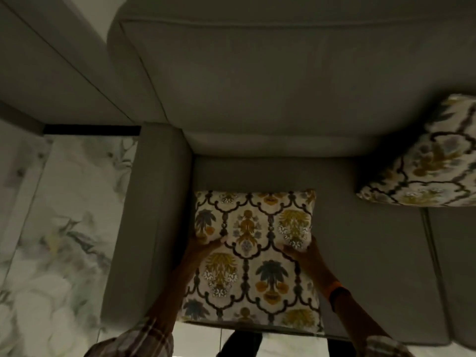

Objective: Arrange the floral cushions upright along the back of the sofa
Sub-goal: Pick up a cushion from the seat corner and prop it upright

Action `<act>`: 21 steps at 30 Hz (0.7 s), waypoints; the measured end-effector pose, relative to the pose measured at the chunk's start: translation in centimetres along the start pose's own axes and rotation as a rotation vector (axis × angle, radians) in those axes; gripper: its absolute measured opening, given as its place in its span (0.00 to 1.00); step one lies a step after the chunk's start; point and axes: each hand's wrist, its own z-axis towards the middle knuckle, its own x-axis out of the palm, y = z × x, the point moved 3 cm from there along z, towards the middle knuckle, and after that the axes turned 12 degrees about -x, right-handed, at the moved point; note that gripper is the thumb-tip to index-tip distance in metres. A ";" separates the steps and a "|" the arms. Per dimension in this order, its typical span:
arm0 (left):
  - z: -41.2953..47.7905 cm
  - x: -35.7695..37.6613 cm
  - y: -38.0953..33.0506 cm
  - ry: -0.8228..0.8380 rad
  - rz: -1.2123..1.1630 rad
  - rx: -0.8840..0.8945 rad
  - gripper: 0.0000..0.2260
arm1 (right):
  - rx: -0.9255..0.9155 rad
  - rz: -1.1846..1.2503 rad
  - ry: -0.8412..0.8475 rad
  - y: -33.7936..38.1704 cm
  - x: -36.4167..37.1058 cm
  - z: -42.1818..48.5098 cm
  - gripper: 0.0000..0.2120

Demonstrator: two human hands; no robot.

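both hands, left hand point(206, 244) and right hand point(300, 249), pinch the floral cushion point(251, 261) by its sides, probably to stand it against the sofa backrest point(257, 86).
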 end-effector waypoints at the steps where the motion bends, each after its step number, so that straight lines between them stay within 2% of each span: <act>1: -0.2 -0.3 -1.1 0.028 -0.034 0.076 0.42 | -0.031 0.004 -0.014 0.7 -0.1 0.5 0.40; 2: -0.7 -0.6 -2.1 0.037 -0.078 0.168 0.37 | -0.050 0.035 -0.030 2.1 0.0 0.7 0.43; 3: -1.2 -1.0 -3.3 0.013 -0.119 0.257 0.36 | -0.097 0.060 -0.039 3.4 0.1 1.2 0.43; 6: -3.0 -2.2 -8.1 -0.140 -0.151 0.498 0.44 | -0.251 0.061 -0.054 8.4 -0.7 3.0 0.43; 9: -3.1 -3.5 -13.3 -0.232 -0.111 0.665 0.46 | -0.399 0.021 -0.094 12.6 -1.1 5.4 0.48; 12: -1.8 -4.6 -15.9 -0.219 0.002 0.676 0.41 | -0.476 -0.023 -0.114 15.2 -0.9 8.1 0.47; 13: -1.4 -4.6 -16.2 -0.196 0.036 0.650 0.42 | -0.476 -0.033 -0.107 15.6 -0.6 8.9 0.46; 15: -0.5 -4.9 -16.2 -0.144 0.069 0.599 0.55 | -0.475 -0.021 -0.055 15.9 0.0 10.0 0.47; 17: 0.7 -4.7 -16.1 -0.082 0.061 0.618 0.60 | -0.477 0.005 -0.030 15.8 0.5 10.9 0.48; 19: 0.2 -4.5 -16.3 -0.096 0.048 0.625 0.55 | -0.466 0.028 -0.077 16.0 0.5 11.2 0.50; 21: 0.4 -4.4 -16.3 -0.131 0.052 0.685 0.42 | -0.472 0.035 -0.130 15.5 0.5 11.5 0.49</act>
